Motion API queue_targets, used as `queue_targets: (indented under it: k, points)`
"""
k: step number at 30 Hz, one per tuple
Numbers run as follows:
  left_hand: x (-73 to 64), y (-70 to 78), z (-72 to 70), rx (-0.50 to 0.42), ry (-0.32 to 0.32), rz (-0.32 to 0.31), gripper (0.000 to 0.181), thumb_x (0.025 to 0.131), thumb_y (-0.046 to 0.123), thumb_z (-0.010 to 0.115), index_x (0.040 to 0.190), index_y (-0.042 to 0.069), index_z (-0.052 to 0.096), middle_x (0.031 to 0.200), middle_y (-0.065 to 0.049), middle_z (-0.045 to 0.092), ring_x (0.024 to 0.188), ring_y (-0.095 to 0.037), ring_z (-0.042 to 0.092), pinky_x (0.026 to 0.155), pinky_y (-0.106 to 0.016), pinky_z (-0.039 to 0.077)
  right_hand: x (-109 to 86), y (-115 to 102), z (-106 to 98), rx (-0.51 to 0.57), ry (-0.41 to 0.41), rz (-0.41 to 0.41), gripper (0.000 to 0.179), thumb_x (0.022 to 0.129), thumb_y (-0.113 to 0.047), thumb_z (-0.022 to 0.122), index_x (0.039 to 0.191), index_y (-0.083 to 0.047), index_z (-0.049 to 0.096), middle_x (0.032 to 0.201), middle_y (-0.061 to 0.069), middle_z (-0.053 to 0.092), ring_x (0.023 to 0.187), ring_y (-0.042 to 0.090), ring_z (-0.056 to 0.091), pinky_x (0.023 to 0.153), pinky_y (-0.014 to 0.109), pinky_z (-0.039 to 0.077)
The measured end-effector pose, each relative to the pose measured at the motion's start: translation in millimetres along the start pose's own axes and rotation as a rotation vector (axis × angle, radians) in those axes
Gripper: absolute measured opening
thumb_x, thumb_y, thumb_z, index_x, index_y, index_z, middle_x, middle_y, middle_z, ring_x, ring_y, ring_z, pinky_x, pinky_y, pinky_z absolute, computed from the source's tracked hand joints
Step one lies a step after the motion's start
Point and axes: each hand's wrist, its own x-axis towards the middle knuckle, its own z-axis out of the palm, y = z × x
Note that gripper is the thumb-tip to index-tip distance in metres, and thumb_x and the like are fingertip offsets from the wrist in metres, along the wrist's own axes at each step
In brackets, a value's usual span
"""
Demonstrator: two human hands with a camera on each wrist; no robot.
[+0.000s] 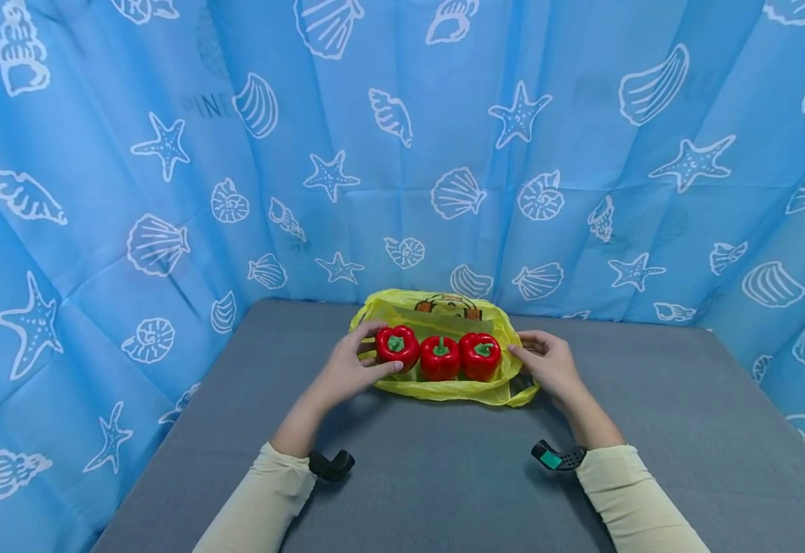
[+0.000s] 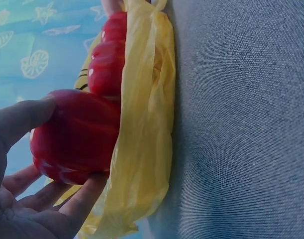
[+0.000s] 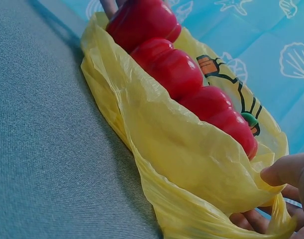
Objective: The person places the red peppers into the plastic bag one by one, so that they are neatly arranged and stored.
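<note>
Three red bell peppers with green stems sit in a row in the mouth of a yellow plastic bag (image 1: 430, 392). My left hand (image 1: 352, 367) grips the left bell pepper (image 1: 402, 355), thumb on one side and fingers curled round the other, as the left wrist view (image 2: 74, 137) shows. The middle bell pepper (image 1: 440, 361) and the right bell pepper (image 1: 480, 358) stand beside it, untouched. At the bag's right edge my right hand (image 1: 549, 361) pinches the yellow plastic between thumb and fingers; in the right wrist view the bag (image 3: 191, 154) bunches there, some fingers hidden behind it.
The bag lies on a grey cloth-covered table (image 1: 437, 476), near its back edge. A blue curtain (image 1: 402, 153) printed with white shells and starfish hangs behind and at both sides. Dark bands (image 1: 332, 465) sit on both wrists, below pale sleeves.
</note>
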Motion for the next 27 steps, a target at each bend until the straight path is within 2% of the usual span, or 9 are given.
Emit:
queue_targets:
  k: [5,10,16,23,27]
  points:
    - [0.3,-2.3,-0.1,0.001,-0.012,-0.005,0.068,0.09,0.018,0.086,0.15,0.015,0.054,0.148,-0.013,0.057,0.133,-0.041,0.063,0.103,-0.05,0.06,0.3,-0.4,-0.3,0.0,0.001,0.002,0.047,0.106,-0.025,0.067,0.143,0.004,0.06,0.136,0.027,0.067,0.1,0.008,0.072,0.081,0.022,0.063]
    - [1.1,-4.7,0.3,0.01,-0.017,-0.008,0.07,0.09,0.019,0.087,0.151,0.01,0.053,0.147,-0.013,0.058,0.133,-0.041,0.063,0.103,-0.051,0.06,0.3,-0.8,-0.8,-0.009,0.007,0.005,0.045,0.106,-0.025,0.067,0.141,0.003,0.062,0.134,0.026,0.068,0.097,0.005,0.071,0.081,0.022,0.063]
    - [0.4,-5.4,0.9,0.005,-0.024,-0.009,0.066,0.09,0.019,0.086,0.149,0.014,0.055,0.147,-0.011,0.059,0.132,-0.04,0.064,0.103,-0.05,0.06,0.4,-1.4,-0.9,-0.01,0.011,0.012,0.046,0.106,-0.026,0.068,0.141,0.003,0.061,0.134,0.025,0.069,0.097,0.005,0.071,0.08,0.022,0.063]
    - [0.0,-8.0,0.2,0.01,-0.037,-0.013,0.068,0.091,0.02,0.086,0.15,0.008,0.053,0.148,-0.011,0.058,0.132,-0.041,0.063,0.103,-0.05,0.06,0.3,-1.0,-0.2,-0.002,0.003,0.023,0.047,0.106,-0.026,0.067,0.142,0.003,0.061,0.136,0.026,0.068,0.097,0.005,0.07,0.081,0.021,0.063]
    - [0.1,-9.8,0.3,0.012,-0.034,-0.013,0.065,0.091,0.022,0.086,0.147,0.012,0.056,0.147,-0.012,0.058,0.131,-0.042,0.064,0.102,-0.051,0.06,0.9,0.2,-0.9,-0.005,-0.001,0.028,0.047,0.106,-0.026,0.067,0.143,0.002,0.06,0.136,0.026,0.067,0.097,0.006,0.07,0.081,0.02,0.063]
